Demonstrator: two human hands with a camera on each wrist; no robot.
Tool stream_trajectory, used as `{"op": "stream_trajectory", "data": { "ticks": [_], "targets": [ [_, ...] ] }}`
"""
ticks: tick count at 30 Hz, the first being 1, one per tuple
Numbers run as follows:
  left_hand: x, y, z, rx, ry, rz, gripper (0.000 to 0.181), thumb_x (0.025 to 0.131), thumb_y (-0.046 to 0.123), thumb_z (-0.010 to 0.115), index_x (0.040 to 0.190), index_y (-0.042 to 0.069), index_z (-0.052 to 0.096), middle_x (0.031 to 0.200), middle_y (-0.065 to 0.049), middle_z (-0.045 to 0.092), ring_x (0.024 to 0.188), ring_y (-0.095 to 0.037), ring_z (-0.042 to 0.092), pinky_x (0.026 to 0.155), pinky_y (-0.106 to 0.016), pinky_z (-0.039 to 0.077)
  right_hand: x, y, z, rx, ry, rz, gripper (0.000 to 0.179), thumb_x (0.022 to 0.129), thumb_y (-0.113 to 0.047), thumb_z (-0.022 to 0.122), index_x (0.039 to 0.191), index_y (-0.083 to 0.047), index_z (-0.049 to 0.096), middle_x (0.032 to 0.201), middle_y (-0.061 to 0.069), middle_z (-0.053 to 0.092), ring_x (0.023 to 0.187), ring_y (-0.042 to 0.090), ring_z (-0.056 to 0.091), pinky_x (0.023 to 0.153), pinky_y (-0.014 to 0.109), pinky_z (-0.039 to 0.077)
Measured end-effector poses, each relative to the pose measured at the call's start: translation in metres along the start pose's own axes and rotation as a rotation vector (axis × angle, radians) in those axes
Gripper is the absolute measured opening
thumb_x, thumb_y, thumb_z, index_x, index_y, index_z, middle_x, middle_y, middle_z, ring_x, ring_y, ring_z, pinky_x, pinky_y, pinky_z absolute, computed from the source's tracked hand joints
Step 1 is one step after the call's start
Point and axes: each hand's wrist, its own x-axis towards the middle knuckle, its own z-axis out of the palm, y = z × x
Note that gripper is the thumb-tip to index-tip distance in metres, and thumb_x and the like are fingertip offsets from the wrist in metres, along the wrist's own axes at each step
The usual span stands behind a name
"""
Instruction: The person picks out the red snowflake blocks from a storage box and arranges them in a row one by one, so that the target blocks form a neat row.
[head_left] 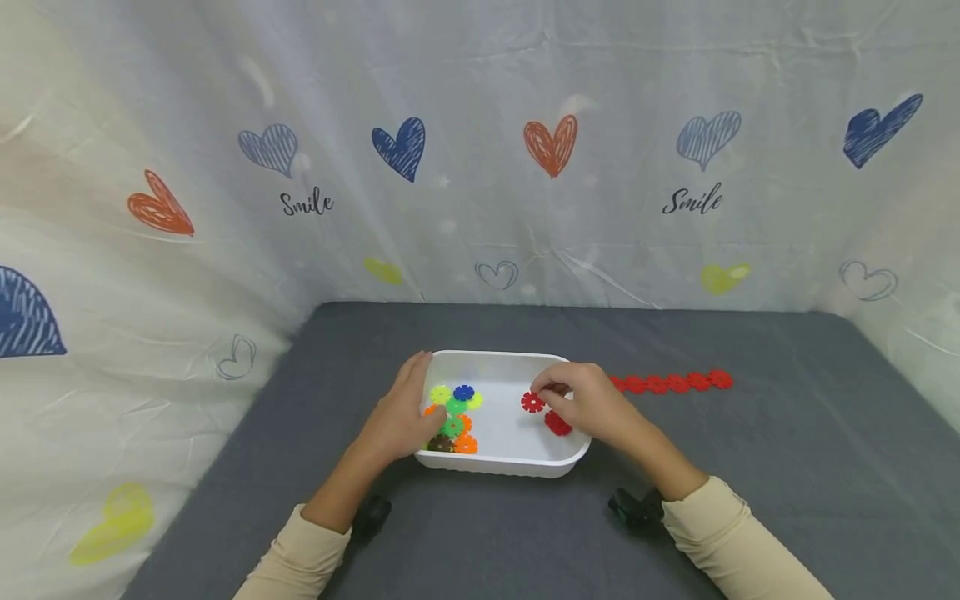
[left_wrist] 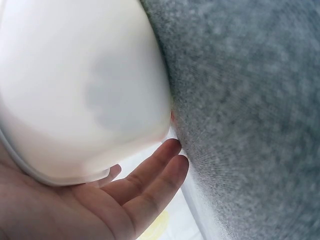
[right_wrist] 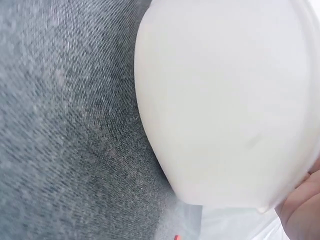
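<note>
A white plastic tray [head_left: 502,458] stands on the table with toothed, flower-shaped plastic discs inside. My left hand [head_left: 401,417] holds its left end, thumb over the rim and inside; in the left wrist view the fingers [left_wrist: 155,190] lie along the outer wall. Over the right end, my right hand [head_left: 592,404] pinches a red toothed disc [head_left: 532,402] between thumb and fingertips. Another red piece [head_left: 558,423] lies below that hand in the tray. Yellow, green, orange, brown and blue discs [head_left: 453,427] are heaped at the left end, partly hidden by the left thumb.
To the right of the tray, a row of several red discs [head_left: 678,382] lies on the grey cloth [head_left: 765,467], its left end hidden by the right hand. Behind the table hangs a pale curtain [head_left: 465,217] with printed hearts. Dark wrist straps [head_left: 636,508] show beneath both forearms.
</note>
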Motion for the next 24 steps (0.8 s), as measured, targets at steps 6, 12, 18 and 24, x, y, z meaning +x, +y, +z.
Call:
{"op": "stream_trajectory", "data": {
  "ticks": [6, 12, 18, 24],
  "targets": [
    [-0.001, 0.0, -0.002, 0.003, 0.005, -0.004, 0.084, 0.089, 0.025, 0.062, 0.16, 0.008, 0.019, 0.164, -0.012, 0.018, 0.129, -0.04, 0.047, 0.102, -0.063, 0.04, -0.005, -0.002, -0.009, 0.168, 0.05, 0.127, 0.008, 0.09, -0.003, 0.073, 0.095, -0.008, 0.076, 0.09, 0.003, 0.073, 0.078, 0.014, 0.067, 0.075, 0.028, 0.057],
    [-0.001, 0.0, -0.001, 0.006, 0.004, -0.004, 0.084, 0.088, 0.025, 0.061, 0.16, 0.008, 0.02, 0.164, -0.012, 0.017, 0.13, -0.041, 0.047, 0.101, -0.062, 0.04, -0.011, 0.004, -0.023, 0.27, 0.083, 0.173, 0.011, 0.09, 0.0, 0.071, 0.099, -0.002, 0.075, 0.093, 0.006, 0.073, 0.083, 0.025, 0.07, 0.075, 0.027, 0.056],
    [-0.001, 0.0, -0.001, 0.0, 0.002, 0.0, 0.084, 0.088, 0.025, 0.061, 0.16, 0.008, 0.02, 0.164, -0.012, 0.017, 0.13, -0.041, 0.047, 0.101, -0.062, 0.04, -0.019, 0.013, -0.04, 0.312, 0.104, 0.212, 0.013, 0.091, 0.0, 0.07, 0.103, 0.001, 0.073, 0.096, 0.012, 0.072, 0.082, 0.024, 0.07, 0.077, 0.035, 0.058],
    [-0.001, 0.001, 0.0, 0.0, 0.002, 0.0, 0.084, 0.088, 0.025, 0.061, 0.16, 0.008, 0.02, 0.164, -0.012, 0.017, 0.131, -0.041, 0.046, 0.101, -0.062, 0.04, -0.03, 0.025, -0.057, 0.294, 0.129, 0.252, 0.016, 0.092, -0.005, 0.071, 0.107, 0.001, 0.072, 0.095, 0.014, 0.071, 0.08, 0.022, 0.069, 0.074, 0.035, 0.058]
  ]
}}
